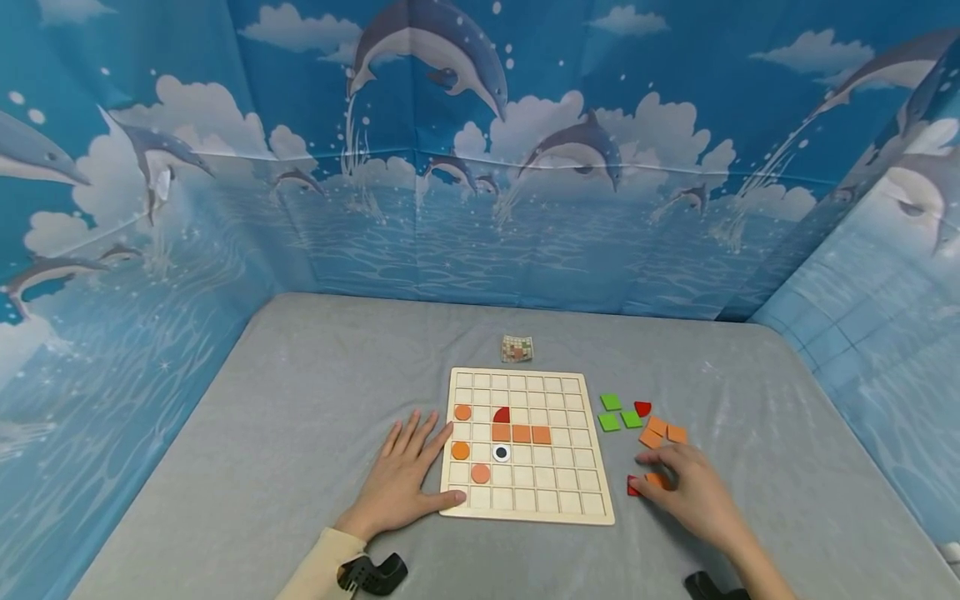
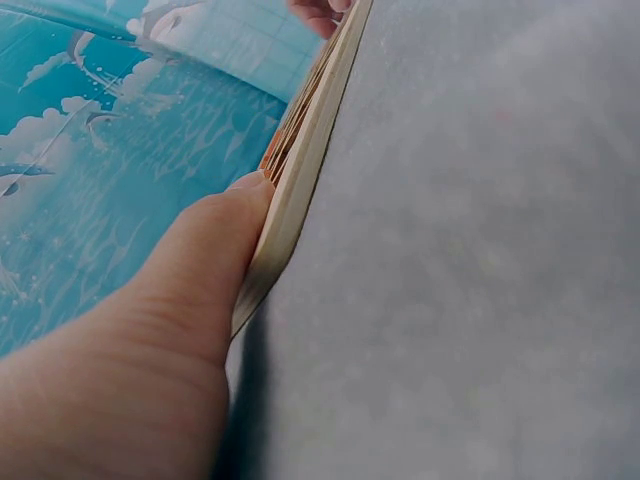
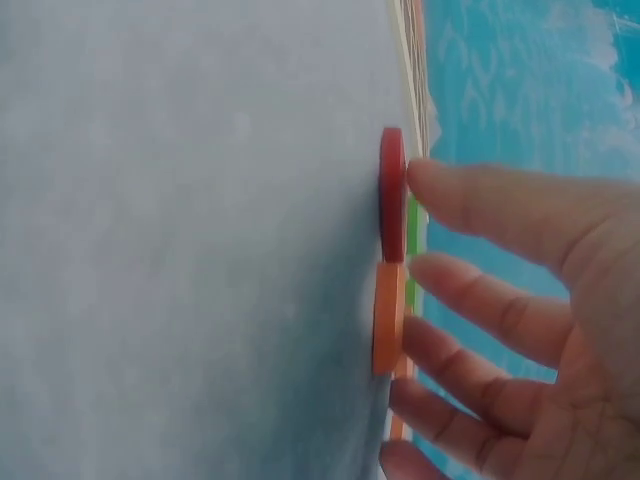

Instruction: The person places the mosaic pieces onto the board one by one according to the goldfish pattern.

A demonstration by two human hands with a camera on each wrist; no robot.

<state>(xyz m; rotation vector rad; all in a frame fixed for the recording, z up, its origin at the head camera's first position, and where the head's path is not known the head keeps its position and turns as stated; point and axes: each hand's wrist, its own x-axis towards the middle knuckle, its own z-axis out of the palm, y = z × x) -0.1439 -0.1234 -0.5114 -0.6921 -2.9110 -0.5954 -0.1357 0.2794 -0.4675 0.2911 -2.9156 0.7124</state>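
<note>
A wooden grid board (image 1: 555, 500) lies on the grey table, with its lower left corner under the thumb of my left hand (image 1: 401, 483). That hand's fingers are spread straight on the cloth beside the board. Right of the board, my right hand (image 1: 693, 492) hovers low with loosely bent fingers. Its thumb tip is right at a red piece (image 3: 392, 195), and its forefinger is near an orange square (image 3: 387, 318) beside it. On the board are a red quarter-round tile (image 1: 502, 415), a row of orange squares (image 1: 521, 433), several orange discs (image 1: 461, 450) and a white disc with a dark centre (image 1: 502, 452).
Beyond my right hand lie several green squares (image 1: 611, 402), another red piece (image 1: 642, 408) and more orange squares (image 1: 677, 434). A small patterned card (image 1: 517, 348) is behind the board. Dolphin-printed curtains (image 1: 450, 250) stand around the table.
</note>
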